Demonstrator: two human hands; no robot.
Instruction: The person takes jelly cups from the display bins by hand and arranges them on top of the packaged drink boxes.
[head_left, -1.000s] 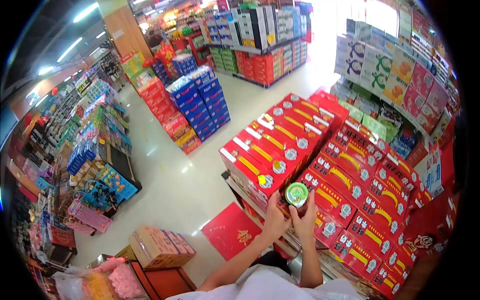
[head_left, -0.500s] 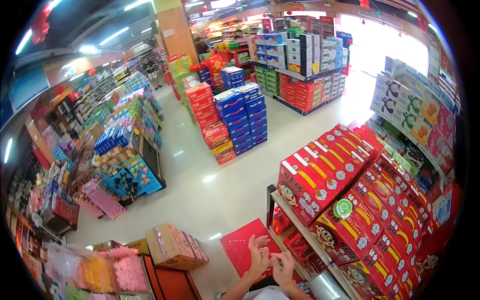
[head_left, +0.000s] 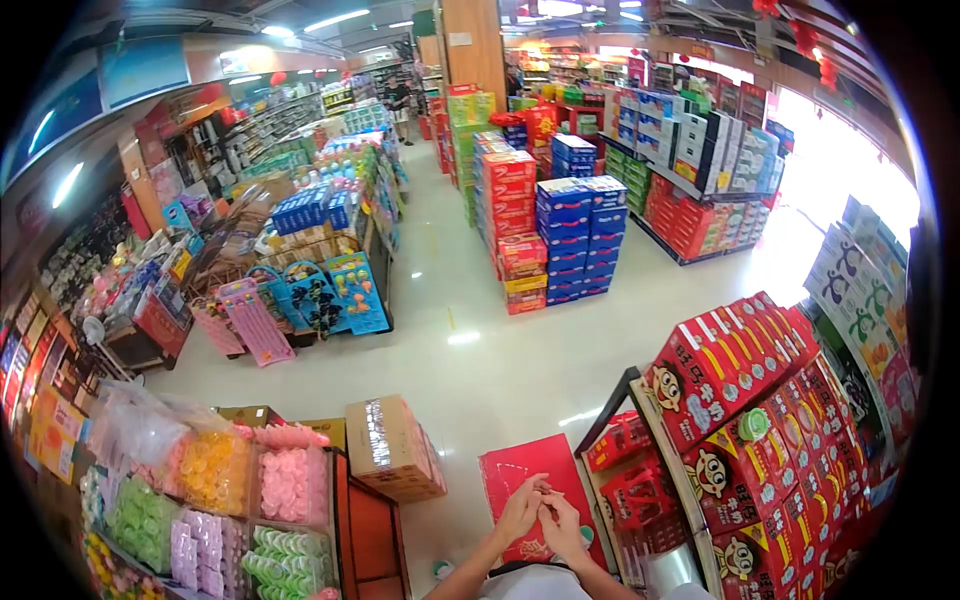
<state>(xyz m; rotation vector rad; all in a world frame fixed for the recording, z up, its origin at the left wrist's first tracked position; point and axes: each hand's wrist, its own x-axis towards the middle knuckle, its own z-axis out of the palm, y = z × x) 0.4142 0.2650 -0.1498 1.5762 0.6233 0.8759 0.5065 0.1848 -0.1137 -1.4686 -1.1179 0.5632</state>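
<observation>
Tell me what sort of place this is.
Probably a supermarket: red milk boxes with a printed cartoon face are piled in rows, and matching blue cartons stand stacked on the aisle floor.

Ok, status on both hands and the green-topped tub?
Left hand and right hand close together, grip unclear. Tub on red boxes, untouched. Shelf edge between.
</observation>
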